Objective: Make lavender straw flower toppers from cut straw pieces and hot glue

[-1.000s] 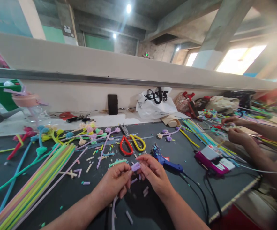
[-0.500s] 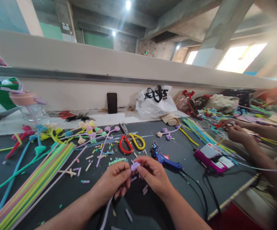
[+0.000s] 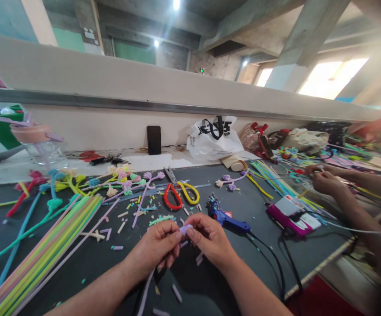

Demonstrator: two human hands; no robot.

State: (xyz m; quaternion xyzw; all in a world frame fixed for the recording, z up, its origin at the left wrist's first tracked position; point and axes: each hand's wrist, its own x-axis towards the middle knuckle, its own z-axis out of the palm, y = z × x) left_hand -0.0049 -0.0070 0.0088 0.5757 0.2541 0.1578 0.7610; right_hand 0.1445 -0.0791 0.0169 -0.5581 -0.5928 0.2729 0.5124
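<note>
Between my fingertips is a small lilac fuzzy piece [image 3: 185, 229], like a bit of pipe cleaner. My left hand [image 3: 160, 245] pinches it from one side, and my right hand [image 3: 208, 241] pinches it from the other. A long lilac pipe cleaner [image 3: 146, 293] hangs below my left hand; whether it joins the small piece is hidden by the fingers. Just beyond my hands lie scissors [image 3: 181, 195] with one red and one yellow handle. A blue glue gun [image 3: 228, 218] rests to the right of my right hand. Short cut lilac pieces [image 3: 176, 293] are scattered around.
At left lie a bundle of coloured pipe cleaners [image 3: 55, 250] and finished flower stems [image 3: 121, 177]. A phone [image 3: 154, 140] leans on the back wall beside a white bag [image 3: 213, 138]. At right are a magenta box [image 3: 291, 217], cables and another person's hands [image 3: 324, 180].
My hands stay in nearly the same place. The lilac piece between my fingertips has turned slightly and shows less. The other person's hands at right have shifted a little.
</note>
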